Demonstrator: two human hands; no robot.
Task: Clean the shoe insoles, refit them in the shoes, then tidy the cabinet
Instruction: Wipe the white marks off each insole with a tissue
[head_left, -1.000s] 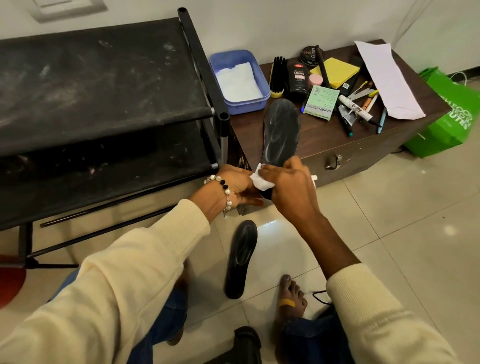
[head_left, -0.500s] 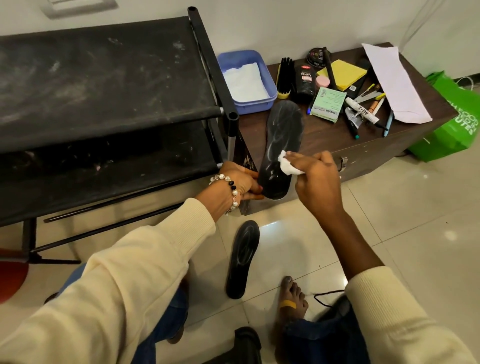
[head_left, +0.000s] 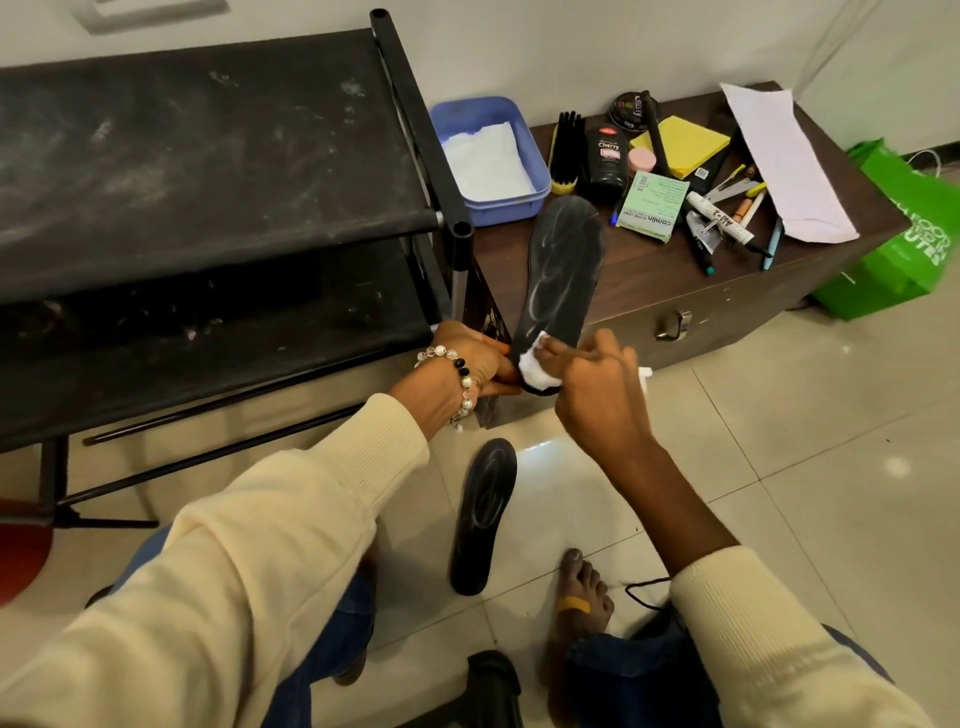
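Left hand (head_left: 475, 364): gripping heel end of upright black insole (head_left: 563, 270). Right hand (head_left: 597, 384): pinching white wipe (head_left: 537, 371), pressed on that heel. Insole toe over front edge of brown cabinet (head_left: 727, 306). Second insole (head_left: 483, 514) flat on open floor tiles (head_left: 805, 467), beside a bare foot (head_left: 579, 597).

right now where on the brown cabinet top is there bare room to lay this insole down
Bare wood runs along the cabinet top's front strip, from the blue tub to below the green Camlin box. The back is crowded: polish bottle, yellow sticky notes, pens.
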